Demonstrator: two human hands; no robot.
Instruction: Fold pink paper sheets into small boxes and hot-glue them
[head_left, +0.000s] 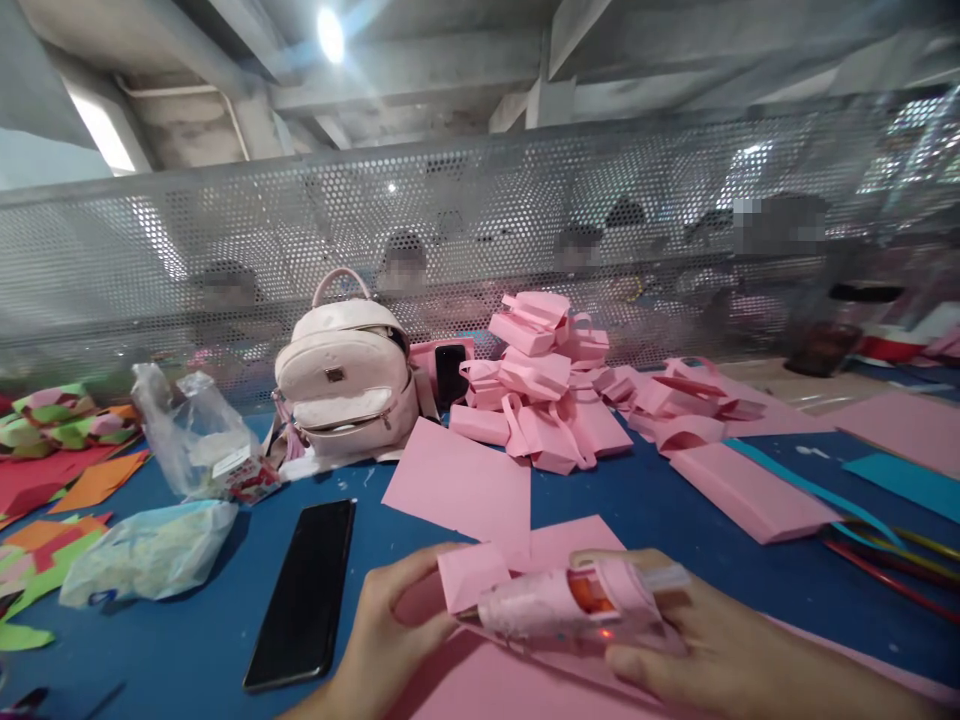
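Note:
My right hand is wrapped round a pink hot glue gun, with a clear glue stick poking from its back end and a small orange light lit on its side. The gun's nozzle points left and meets the lower edge of a folded pink paper piece. Fingers and thumb of my left hand pinch that paper piece. Below both hands lies more pink paper. Just beyond them a flat pink sheet rests on the blue table.
A black phone lies left of my hands. Behind it stand a pale backpack and a heap of folded pink paper bags. Plastic bags and coloured scraps are at left; a flat pink paper bag and scissors at right. A perforated metal screen closes the back.

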